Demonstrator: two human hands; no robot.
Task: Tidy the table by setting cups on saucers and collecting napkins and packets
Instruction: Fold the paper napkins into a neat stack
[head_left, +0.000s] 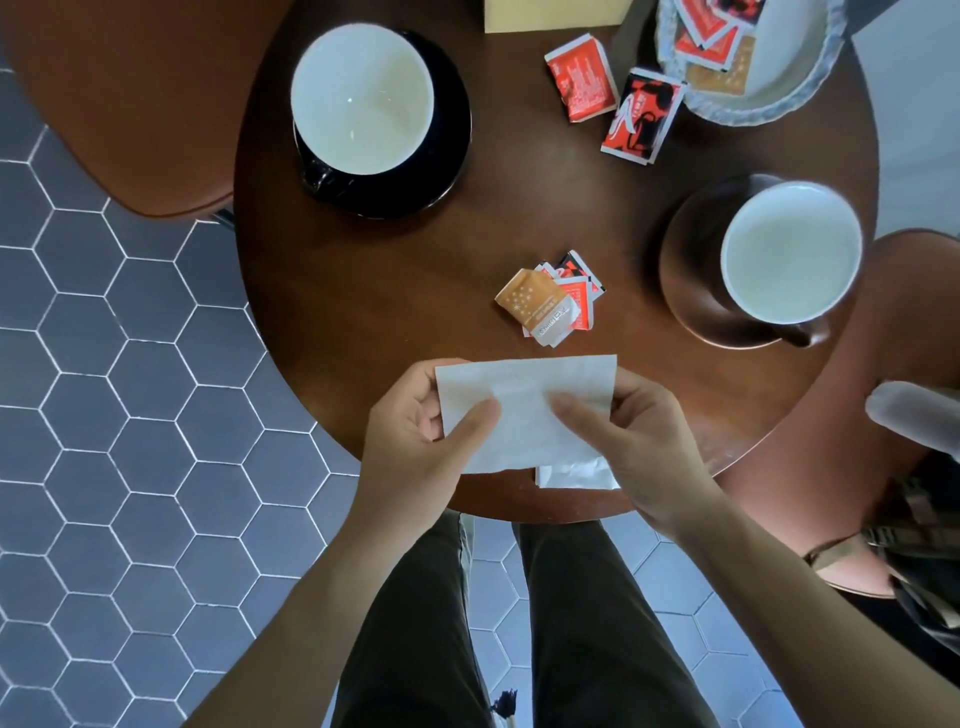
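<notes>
Looking down from the head camera, a white napkin (524, 410) is seen pinched at its two sides by the left hand (421, 447) and the right hand (634, 441), thumbs pressed on top, above the near edge of the round table (374, 312). A second napkin (574, 475) is partly hidden beneath it. A pile of packets (553, 301) is found mid-table, a black cup (362, 98) is set on its saucer (447, 171) far left, and a brown cup (792, 252) on its saucer (691, 296) at right.

The napkin (524, 410) is white and the table (415, 291) dark reddish-brown. Packets (550, 299) are orange, red, black and white. One cup (362, 98) sits white-lined on a black saucer (447, 171); grey hexagon tiles (130, 415) cover the floor.
</notes>
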